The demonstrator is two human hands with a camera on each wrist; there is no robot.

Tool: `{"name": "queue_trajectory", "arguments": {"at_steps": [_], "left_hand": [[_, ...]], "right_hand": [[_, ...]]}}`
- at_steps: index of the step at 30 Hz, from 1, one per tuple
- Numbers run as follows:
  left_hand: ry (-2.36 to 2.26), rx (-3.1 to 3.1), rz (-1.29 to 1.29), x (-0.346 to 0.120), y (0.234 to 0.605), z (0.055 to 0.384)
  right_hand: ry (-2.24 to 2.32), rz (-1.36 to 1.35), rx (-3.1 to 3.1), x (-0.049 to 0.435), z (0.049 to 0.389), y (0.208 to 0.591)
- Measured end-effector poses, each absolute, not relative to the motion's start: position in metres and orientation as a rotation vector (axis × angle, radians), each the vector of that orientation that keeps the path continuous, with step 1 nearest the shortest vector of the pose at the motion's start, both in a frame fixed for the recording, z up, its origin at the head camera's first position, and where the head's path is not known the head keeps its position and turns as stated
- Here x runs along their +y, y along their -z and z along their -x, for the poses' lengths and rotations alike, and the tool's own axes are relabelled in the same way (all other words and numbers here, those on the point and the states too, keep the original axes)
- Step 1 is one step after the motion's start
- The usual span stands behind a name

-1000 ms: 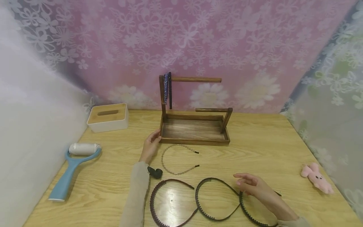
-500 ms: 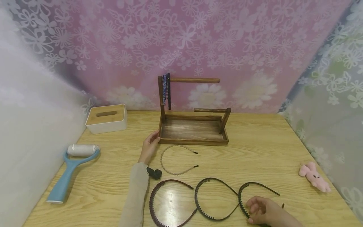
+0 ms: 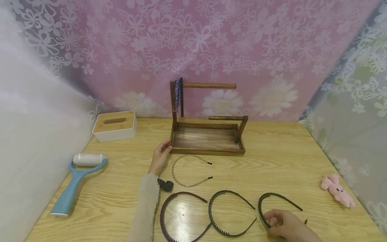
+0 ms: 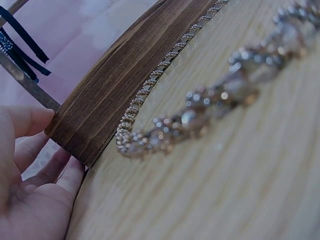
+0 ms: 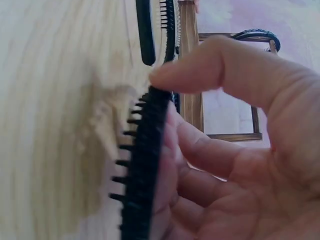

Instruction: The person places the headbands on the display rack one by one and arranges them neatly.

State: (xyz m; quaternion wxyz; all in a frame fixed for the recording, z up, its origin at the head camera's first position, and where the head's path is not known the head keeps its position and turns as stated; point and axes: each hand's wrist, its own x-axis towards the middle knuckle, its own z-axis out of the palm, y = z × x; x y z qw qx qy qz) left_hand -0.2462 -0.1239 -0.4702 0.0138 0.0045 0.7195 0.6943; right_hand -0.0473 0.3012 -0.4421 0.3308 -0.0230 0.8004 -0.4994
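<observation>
A dark wooden rack (image 3: pixel 208 152) with a tray base and two bars stands toward the back. My left hand (image 3: pixel 159 158) grips its front left corner, thumb and fingers on either side of the tray wall (image 4: pixel 105 95). At the front right, my right hand (image 3: pixel 285 223) pinches a black toothed headband (image 3: pixel 260 210) along its curved side, teeth facing away from the palm in the right wrist view. Left of it lie another black toothed headband (image 3: pixel 210 213) and a dark red one (image 3: pixel 161 216). A beaded headband (image 4: pixel 175 130) lies just before the rack.
Several headbands (image 3: pixel 177 97) hang at the left end of the rack's upper bar. A tissue box (image 3: pixel 118 133) and a blue-handled lint roller (image 3: pixel 72 188) stand and lie on the left. A pink plush toy (image 3: pixel 338 190) lies at the right. A flowered curtain backs the table.
My right hand has come down and back onto the rightmost black headband and shifted it slightly right, apart from the middle one. My left hand has stayed on the rack.
</observation>
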Motion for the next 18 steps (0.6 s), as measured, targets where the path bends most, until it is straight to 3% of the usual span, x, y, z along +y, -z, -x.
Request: {"name": "queue_trajectory", "arguments": {"at_steps": [6, 18], "left_hand": [[-2.156, 2.240, -0.015, -0.124, 0.469, 0.248], [-2.185, 2.239, -0.011, -0.125, 0.503, 0.265]], "right_hand": [[1.187, 0.111, 2.401, 0.296, 0.056, 0.434], [1.219, -0.149, 2.671, 0.275, 0.089, 0.410]]}}
